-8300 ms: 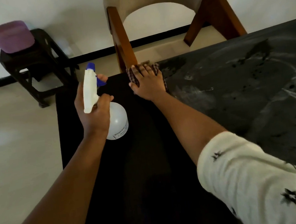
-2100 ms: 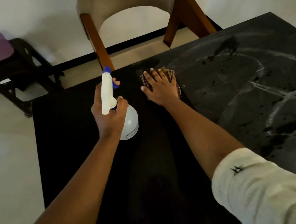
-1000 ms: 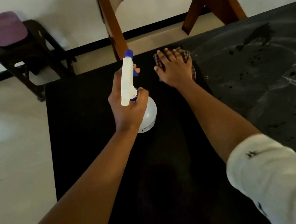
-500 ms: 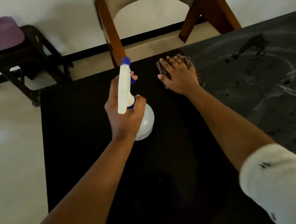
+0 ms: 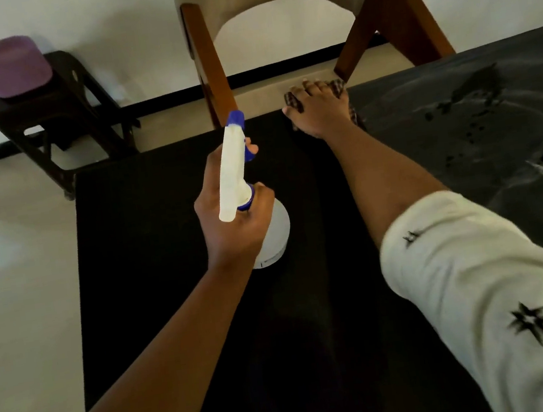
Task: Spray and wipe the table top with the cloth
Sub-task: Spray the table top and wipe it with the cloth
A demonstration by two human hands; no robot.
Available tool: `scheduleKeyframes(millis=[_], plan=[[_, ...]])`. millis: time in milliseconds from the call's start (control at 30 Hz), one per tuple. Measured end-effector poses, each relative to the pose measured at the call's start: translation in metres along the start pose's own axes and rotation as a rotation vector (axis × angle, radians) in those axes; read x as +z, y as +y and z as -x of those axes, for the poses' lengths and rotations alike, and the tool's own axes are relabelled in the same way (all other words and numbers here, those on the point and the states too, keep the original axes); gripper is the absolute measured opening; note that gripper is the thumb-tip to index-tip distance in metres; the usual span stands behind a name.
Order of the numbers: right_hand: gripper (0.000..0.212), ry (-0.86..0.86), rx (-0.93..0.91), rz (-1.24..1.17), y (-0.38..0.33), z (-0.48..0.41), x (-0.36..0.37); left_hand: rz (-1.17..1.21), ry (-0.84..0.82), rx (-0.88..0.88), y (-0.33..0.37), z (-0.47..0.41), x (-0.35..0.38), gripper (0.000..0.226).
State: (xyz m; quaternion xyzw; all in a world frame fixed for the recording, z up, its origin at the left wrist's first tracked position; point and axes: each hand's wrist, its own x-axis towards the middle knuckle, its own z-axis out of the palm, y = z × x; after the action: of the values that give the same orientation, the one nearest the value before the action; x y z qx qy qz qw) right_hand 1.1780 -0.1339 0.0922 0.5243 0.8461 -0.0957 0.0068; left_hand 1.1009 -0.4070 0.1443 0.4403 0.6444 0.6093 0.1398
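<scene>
We see the left hand (image 5: 234, 221) wrapped tight around the neck of the spray bottle (image 5: 243, 188), one finger curled on the blue trigger, the nozzle aimed toward 12 o'clock. The bottle hangs over the dark middle of the tabletop (image 5: 170, 288). At about 1 o'clock the right hand (image 5: 319, 109) lies flat and spread, pressing the checked cloth (image 5: 339, 88) down at the far edge, just below the chair (image 5: 211, 75). Streaks and wet blotches mark the surface toward 3 o'clock.

We judge the cloth soft and limp, so it bunches easily; a broad palm on top, fingers fanned, suits it better than a pinch. The bottle looks like light plastic, its weight depending on the fill, which we cannot read. Its neck is the natural hold, and damp fingers could slip there.
</scene>
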Motion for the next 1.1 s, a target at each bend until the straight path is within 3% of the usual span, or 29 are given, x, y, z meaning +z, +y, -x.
scheduleKeyframes(millis=[200,500,633,733,1000,1100], plan=[[0.068,0.045,-0.037,-0.008,0.003,0.049,0.007,-0.030,0.009,0.006,0.009,0.001,-0.001,0.068],[0.063,-0.030,-0.028,-0.026,0.023,0.249,0.021,-0.014,-0.045,-0.147,0.029,-0.001,-0.001,0.065],[0.059,-0.042,-0.012,-0.050,0.030,0.324,0.022,0.003,-0.146,-0.210,0.055,0.009,-0.007,0.066],[0.055,-0.048,-0.019,-0.108,0.037,0.371,0.024,0.001,-0.232,-0.199,0.082,0.039,-0.017,0.063],[0.049,-0.124,-0.071,-0.255,0.068,0.518,0.031,0.056,-0.413,-0.519,0.155,0.169,-0.051,0.054],[0.059,-0.165,-0.084,-0.258,0.080,0.571,0.029,0.076,-0.480,-0.635,0.179,0.223,-0.055,0.054]])
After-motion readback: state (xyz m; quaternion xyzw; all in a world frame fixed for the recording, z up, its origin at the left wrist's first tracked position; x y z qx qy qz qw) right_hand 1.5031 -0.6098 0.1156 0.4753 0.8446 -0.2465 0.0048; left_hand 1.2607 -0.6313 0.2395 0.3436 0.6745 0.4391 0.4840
